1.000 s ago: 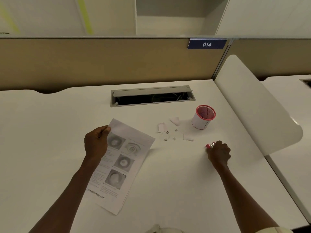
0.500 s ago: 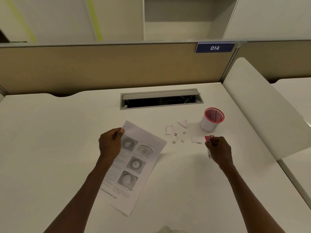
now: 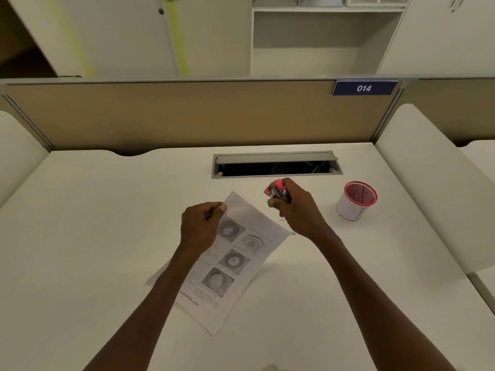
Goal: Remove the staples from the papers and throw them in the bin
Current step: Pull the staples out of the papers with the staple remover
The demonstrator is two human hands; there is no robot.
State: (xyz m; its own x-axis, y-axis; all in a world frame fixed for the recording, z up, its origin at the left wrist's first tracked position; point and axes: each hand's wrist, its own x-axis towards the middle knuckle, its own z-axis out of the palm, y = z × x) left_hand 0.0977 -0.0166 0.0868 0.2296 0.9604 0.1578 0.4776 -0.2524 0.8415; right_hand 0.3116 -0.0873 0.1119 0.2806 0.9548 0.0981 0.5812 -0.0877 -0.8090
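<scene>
From the head camera, your left hand point(image 3: 202, 226) pinches the upper left edge of the stapled papers point(image 3: 227, 259), thumb against curled fingers, just below the top corner, which is lifted a little off the white bench point(image 3: 80, 236). The sheets lie slanted, printed with four round grey pictures and a web address near the lower end. Your right hand point(image 3: 297, 210) grips a pink and metal staple remover point(image 3: 277, 191), its metal end pointing left, near the top corner of the papers but apart from it. To your right stands the small bin point(image 3: 356, 200), a white cup with a red rim, upright on the bench and well apart from the papers. Behind your hands an open cable tray point(image 3: 276, 164) is set into the bench, and a blue plate reading 014 point(image 3: 364, 88) sits on the tan partition point(image 3: 187, 113).
</scene>
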